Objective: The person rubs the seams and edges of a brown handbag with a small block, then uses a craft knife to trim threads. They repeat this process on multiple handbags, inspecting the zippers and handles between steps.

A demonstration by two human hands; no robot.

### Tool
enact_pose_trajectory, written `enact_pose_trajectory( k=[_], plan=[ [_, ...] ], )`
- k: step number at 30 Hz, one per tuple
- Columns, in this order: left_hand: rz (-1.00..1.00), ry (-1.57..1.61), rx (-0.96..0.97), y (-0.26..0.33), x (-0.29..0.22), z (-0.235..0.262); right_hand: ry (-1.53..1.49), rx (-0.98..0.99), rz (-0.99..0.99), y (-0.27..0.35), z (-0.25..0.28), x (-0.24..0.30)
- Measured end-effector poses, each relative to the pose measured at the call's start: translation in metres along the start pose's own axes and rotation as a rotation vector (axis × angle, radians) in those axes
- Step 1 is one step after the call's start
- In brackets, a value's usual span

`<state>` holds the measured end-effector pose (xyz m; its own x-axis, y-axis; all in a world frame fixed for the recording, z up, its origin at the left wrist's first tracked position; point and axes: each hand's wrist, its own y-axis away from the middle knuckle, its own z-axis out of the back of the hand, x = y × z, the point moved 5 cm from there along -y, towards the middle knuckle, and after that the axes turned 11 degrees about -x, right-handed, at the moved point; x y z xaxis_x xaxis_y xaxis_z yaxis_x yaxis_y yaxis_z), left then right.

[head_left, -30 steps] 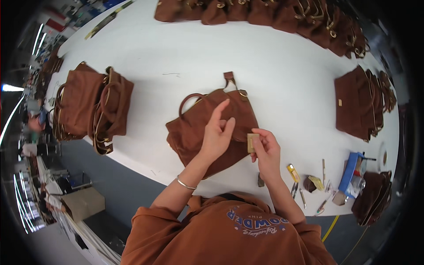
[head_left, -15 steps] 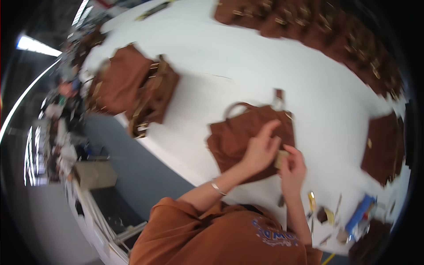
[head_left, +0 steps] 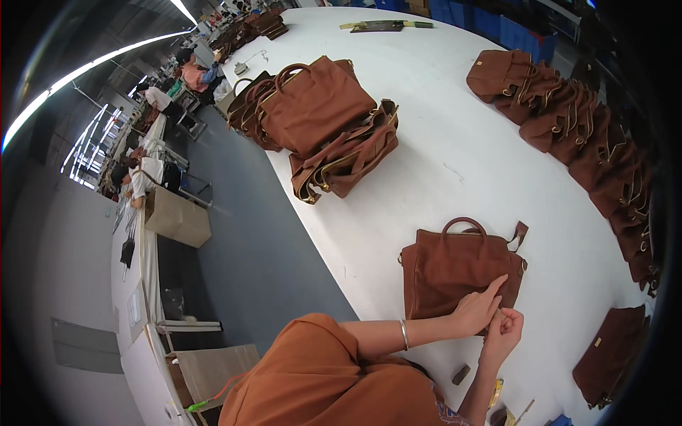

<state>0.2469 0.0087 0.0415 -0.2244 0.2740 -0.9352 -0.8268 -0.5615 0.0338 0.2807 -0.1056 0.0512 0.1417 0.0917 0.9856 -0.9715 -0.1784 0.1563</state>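
Nearest: orange shirt [head_left: 312,376], its sleeve bunched along the lower edge. Left arm wears a silver bracelet [head_left: 404,335] at the wrist. Left hand [head_left: 474,312] is spread loosely over the bag front, index finger straight and pointing up and right; it grips nothing I can see. Right hand [head_left: 503,332] is right beside it, fingers curled in a pinch (too small to say what, if anything, is between them, so cannot tell).

Main item: brown bag [head_left: 442,273], lying on the white table [head_left: 440,135] under and just beyond the hands, rounded handle [head_left: 465,224] toward the far side, short strap [head_left: 521,233] sticking out at its upper right corner.

Small dark block [head_left: 461,374] on the table near the right forearm; yellow tool [head_left: 495,392] by that forearm, partly covered. Another brown bag [head_left: 609,355] at the right edge.

Farther: a heap of brown bags [head_left: 316,106] left of centre, zips showing on the front one; a long row of brown bags [head_left: 568,131] down the right side. Past the table's left edge, grey floor [head_left: 249,213], cardboard box [head_left: 177,219] and seated co-workers [head_left: 153,176]. Far end: blue bins [head_left: 524,39].
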Motion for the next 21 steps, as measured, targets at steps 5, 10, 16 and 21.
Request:
enact_pose_trajectory(
  k=[5,10,16,21],
  plan=[
    [-0.008,0.12,0.038,0.005,-0.009,0.006,0.045,-0.027,0.12,-0.006,-0.002,0.003],
    [-0.073,0.144,0.003,0.011,-0.007,0.002,0.194,-0.112,0.24,-0.021,0.001,0.003],
    [-0.073,0.25,0.03,0.012,-0.006,0.002,0.228,-0.056,0.225,-0.003,-0.003,0.013],
    [-0.062,0.204,0.034,0.011,-0.008,0.0,0.246,-0.102,0.249,-0.007,0.0,0.017]
  ],
)
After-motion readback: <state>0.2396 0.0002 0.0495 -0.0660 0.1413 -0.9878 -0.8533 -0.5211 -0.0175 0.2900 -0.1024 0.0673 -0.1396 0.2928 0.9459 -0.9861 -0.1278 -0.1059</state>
